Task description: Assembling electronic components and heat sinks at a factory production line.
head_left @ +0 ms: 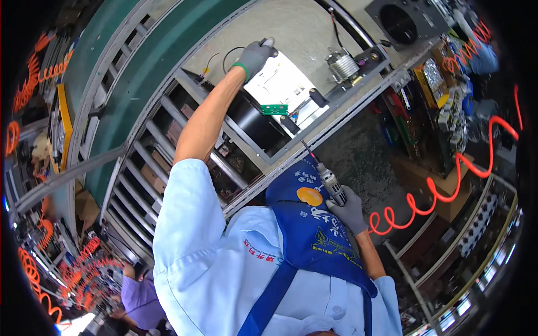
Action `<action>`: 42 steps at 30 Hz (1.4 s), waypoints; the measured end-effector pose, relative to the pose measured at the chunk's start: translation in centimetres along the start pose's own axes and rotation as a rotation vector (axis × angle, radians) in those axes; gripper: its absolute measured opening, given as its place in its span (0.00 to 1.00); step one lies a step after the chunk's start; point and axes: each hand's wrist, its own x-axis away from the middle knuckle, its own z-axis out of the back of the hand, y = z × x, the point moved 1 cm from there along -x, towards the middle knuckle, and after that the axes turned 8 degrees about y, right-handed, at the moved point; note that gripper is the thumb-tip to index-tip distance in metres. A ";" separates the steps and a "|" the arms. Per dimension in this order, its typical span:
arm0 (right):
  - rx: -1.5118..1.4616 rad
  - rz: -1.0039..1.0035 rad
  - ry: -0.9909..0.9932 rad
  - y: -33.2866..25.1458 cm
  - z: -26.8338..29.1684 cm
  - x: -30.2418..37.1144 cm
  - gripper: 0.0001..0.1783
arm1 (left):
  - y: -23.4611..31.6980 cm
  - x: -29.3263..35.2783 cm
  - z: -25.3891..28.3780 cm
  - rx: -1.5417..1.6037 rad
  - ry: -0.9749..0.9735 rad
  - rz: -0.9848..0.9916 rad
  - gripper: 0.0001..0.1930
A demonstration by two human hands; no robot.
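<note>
My left hand [254, 59], in a grey glove with a green cuff, is closed at the far left corner of a bright white panel [280, 78], beside a black corner piece. A small green circuit board [274, 110] lies over the panel's near edge, next to a black cylinder [252, 119]. Two more black corner pieces stand at the panel's right and near corners. Close to my blue apron [314, 224], my gloved right hand [348, 211] grips a power screwdriver [332, 185]. The driver's long bit points up and left toward the metal frame, apart from the panel.
A rail-edged roller conveyor [143, 182] runs along the left. Beyond the panel sits a ribbed metal motor [342, 66]. A red coiled hose [431, 193] stretches away on the right. A dark casing with a round opening [399, 23] stands far right; another person [140, 299] is lower left.
</note>
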 end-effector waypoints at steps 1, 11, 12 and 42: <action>-0.040 -0.019 0.001 -0.1 -0.1 -0.1 0.23 | 0.0 0.1 0.0 0.021 0.022 -0.006 0.23; -0.014 -0.052 -0.006 -0.3 0.0 0.0 0.24 | 0.4 0.4 0.0 -0.063 -0.084 0.024 0.28; -0.026 -0.064 -0.014 -0.3 0.0 -0.1 0.24 | 0.4 0.5 -0.1 -0.053 -0.069 0.009 0.28; -0.181 0.143 -0.020 3.8 -4.7 -1.4 0.10 | -1.5 27.0 1.3 0.618 0.941 -0.366 0.16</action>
